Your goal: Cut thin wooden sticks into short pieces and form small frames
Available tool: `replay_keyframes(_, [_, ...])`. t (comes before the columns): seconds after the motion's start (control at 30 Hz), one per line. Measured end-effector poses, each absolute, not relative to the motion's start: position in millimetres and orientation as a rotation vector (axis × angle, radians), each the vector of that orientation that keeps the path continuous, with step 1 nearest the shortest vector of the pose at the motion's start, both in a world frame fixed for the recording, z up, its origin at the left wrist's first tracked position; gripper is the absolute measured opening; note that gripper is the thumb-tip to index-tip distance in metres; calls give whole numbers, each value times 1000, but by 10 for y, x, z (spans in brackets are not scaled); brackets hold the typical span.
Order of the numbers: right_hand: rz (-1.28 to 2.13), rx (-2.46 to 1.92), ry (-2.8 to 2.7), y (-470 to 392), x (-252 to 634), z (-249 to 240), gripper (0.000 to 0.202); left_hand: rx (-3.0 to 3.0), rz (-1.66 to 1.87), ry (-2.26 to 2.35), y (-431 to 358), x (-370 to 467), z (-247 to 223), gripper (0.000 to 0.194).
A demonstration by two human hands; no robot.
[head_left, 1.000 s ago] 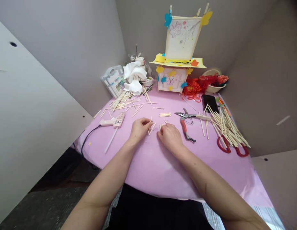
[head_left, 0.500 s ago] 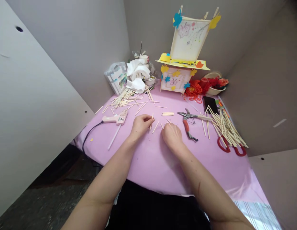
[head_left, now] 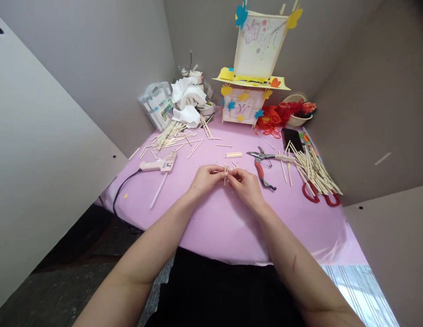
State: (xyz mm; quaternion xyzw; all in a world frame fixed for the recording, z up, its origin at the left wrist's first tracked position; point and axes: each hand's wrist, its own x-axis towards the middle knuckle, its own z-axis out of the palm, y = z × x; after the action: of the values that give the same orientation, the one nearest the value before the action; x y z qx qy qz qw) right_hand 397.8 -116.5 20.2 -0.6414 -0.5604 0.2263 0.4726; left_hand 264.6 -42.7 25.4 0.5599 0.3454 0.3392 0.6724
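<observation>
My left hand (head_left: 208, 178) and my right hand (head_left: 244, 184) meet over the middle of the pink-covered table (head_left: 218, 227). Between their fingertips a few short wooden sticks (head_left: 226, 176) stand roughly upright, pinched by both hands. Just behind the hands lies a small bundle of short sticks (head_left: 233, 155). More stick ends show behind my right fingers, partly hidden. Red-handled pruning shears (head_left: 260, 170) rest to the right of my right hand. Left of my left hand is a pale glue gun (head_left: 160, 166) with a glue stick beneath it.
Loose sticks (head_left: 170, 136) lie back left, by a marker case (head_left: 158, 106) and white tissue (head_left: 187, 97). A decorated paper lantern (head_left: 243, 106) stands at the back. Right are red yarn (head_left: 271, 119), a phone (head_left: 292, 139), a stick pile (head_left: 316, 170) and red-handled scissors (head_left: 310, 193).
My right hand has come up off the table and met my left hand at the sticks. The sticks between them are now held together. The whole view has shifted slightly.
</observation>
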Motion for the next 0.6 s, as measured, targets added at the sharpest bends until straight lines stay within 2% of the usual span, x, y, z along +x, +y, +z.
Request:
replay_keyframes(0.17, [540, -1595, -1413, -1185, 4030, 187, 16, 1502, 816, 783, -453, 2648, 197, 16])
replay_keyframes(0.6, [499, -1586, -1492, -1235, 4118, 226, 16, 1842, 940, 814, -557, 2622, 88, 14])
